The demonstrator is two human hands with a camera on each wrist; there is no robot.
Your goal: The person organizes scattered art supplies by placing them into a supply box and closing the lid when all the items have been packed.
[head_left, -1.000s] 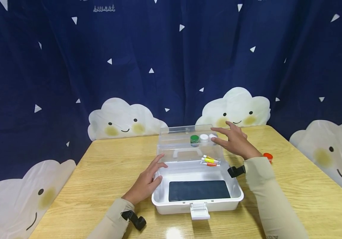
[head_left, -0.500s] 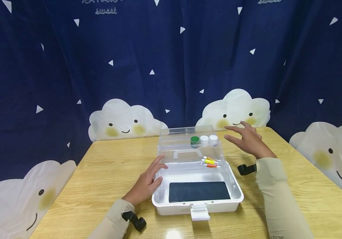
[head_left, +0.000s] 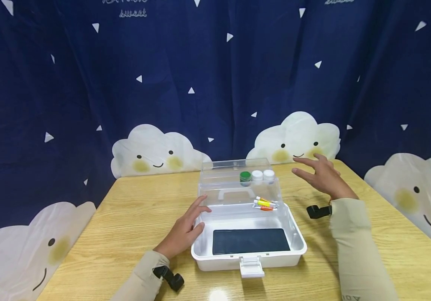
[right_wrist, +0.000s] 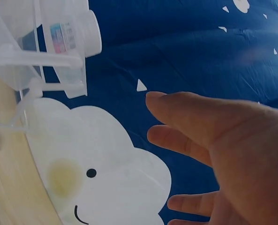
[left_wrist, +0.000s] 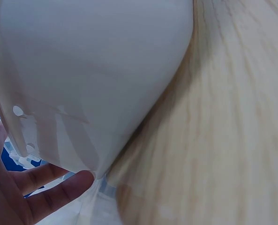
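A white plastic box (head_left: 223, 263) stands on the table with its clear lid (head_left: 209, 193) tipped back. My left hand (head_left: 186, 230) rests at the box's left rim with relaxed fingers; in the left wrist view its fingertips (left_wrist: 78, 185) lie along the pale side wall. To the right of the lid my right hand (head_left: 322, 176) hovers with spread fingers and nothing in them. A green-lidded jar (head_left: 245, 176) and two white-lidded jars, one a white-lidded jar (right_wrist: 89, 35) with a printed label, stand in a row at the lid. Small yellow and orange tubes (head_left: 265, 204) lie in front of them.
A dark flat rectangle (head_left: 251, 241) covers part of the box floor. The white latch (head_left: 251, 267) hangs down at the front. Wooden table (head_left: 98, 251) surrounds the box, and a dark blue curtain (head_left: 170, 54) with clouds hangs behind it.
My right hand has moved right, away from the white-lidded jars, which now show fully. A red round thing near the right wrist has become hidden behind it. The left hand stays in place.
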